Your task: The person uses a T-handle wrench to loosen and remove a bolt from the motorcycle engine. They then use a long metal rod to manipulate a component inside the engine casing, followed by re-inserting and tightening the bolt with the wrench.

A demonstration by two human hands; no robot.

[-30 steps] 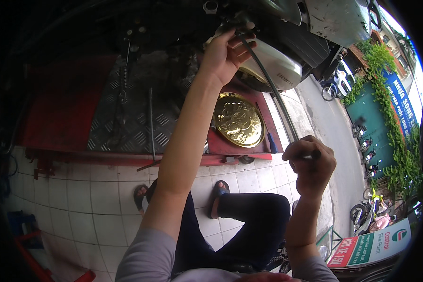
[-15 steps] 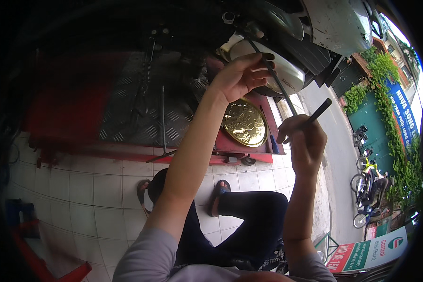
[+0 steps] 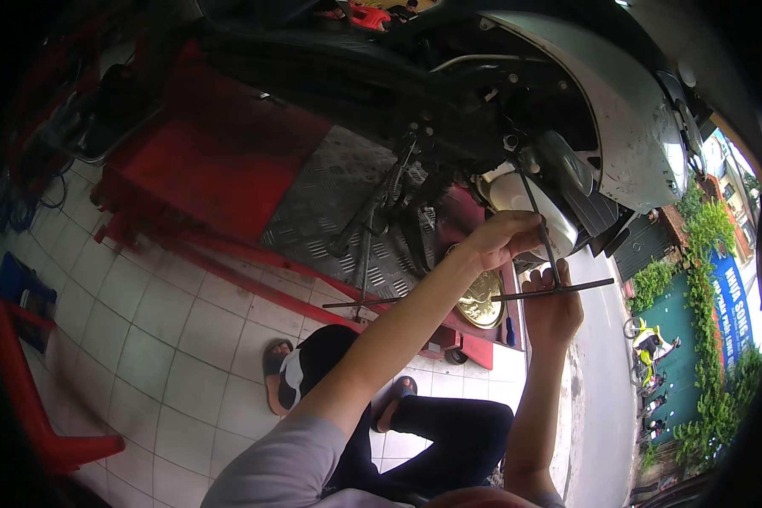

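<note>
My right hand [image 3: 552,315] grips a dark T-handle wrench [image 3: 533,201] where its shaft meets the crossbar. My left hand [image 3: 508,239] is closed round the middle of the shaft. The shaft's far end reaches the underside of a raised motorbike [image 3: 643,127], beside a pale rounded cover [image 3: 516,199]; the exact contact point is too dark to make out. Below my hands, a round gold embossed plate [image 3: 480,303] is partly hidden by my left forearm. A blue-handled screwdriver [image 3: 510,330] lies at its right.
The motorbike stands on a red lift [image 3: 203,161] with a dark treadplate [image 3: 313,229]. A second T-handle wrench [image 3: 366,267] lies at the lift's near edge. Red metal legs [image 3: 76,453] stand at lower left on white floor tiles [image 3: 178,356]. A road [image 3: 605,364] runs along the right.
My view has shifted, showing more of the motorbike and lift. The wrench's crossbar has turned to lie nearly level, and my right hand has moved onto its junction with the shaft.
</note>
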